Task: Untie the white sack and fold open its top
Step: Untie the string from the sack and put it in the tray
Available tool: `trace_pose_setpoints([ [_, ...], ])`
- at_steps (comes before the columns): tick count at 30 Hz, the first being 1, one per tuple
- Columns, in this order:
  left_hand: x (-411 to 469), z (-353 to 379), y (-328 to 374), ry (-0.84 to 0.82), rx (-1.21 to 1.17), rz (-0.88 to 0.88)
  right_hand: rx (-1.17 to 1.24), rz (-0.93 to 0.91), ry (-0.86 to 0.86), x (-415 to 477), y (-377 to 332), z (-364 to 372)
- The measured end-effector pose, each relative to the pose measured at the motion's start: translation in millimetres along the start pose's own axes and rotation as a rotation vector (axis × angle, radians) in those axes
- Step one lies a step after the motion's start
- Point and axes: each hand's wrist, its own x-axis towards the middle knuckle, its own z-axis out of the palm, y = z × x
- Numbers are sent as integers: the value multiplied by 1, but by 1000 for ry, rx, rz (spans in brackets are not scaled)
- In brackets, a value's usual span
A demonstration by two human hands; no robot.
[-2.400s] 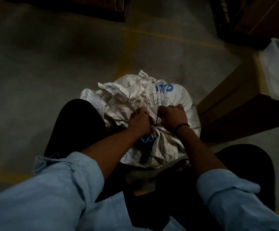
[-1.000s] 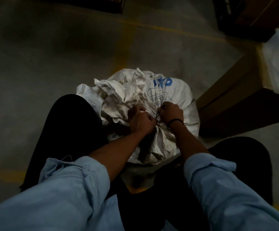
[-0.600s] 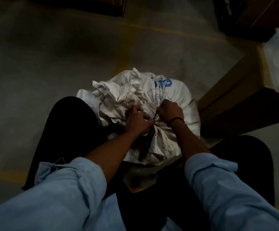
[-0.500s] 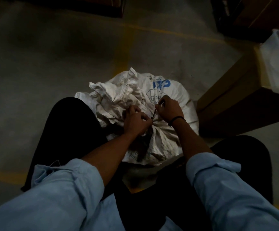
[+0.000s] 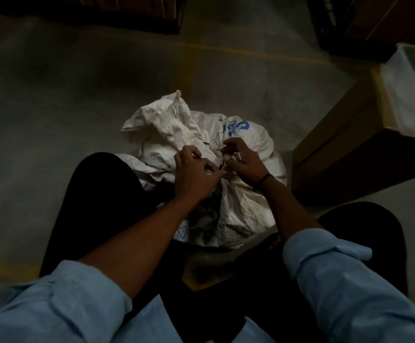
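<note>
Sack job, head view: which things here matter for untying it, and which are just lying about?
In the job:
sack
dark tie at its neck
left hand
right hand

Lying about:
cardboard box
clear liner in it
yellow floor line

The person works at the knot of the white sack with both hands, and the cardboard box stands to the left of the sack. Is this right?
Not quite: the head view shows the cardboard box to the right of the white sack. The left hand and right hand are indeed at the knot.

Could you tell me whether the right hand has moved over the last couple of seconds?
Yes. The right hand has lifted off the gathered neck toward the blue print on the white sack, drawing the dark tie up.
</note>
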Motion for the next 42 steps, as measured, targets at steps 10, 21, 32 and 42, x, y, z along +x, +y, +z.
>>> trace_pose_setpoints([
  [10, -15, -3, -9, 28, -3, 34, -7, -59, -30, -8, -10, -5],
  [21, -15, 5, -18, -15, -66, -14, -451, -255, -125, -14, -10, -9],
  [32, -12, 13, -15, -52, -88, -59, -594, 26, 190, -7, -12, 3],
  [42, -8, 16, -18, -48, -105, -52, -531, -175, -94, -13, -15, -9],
])
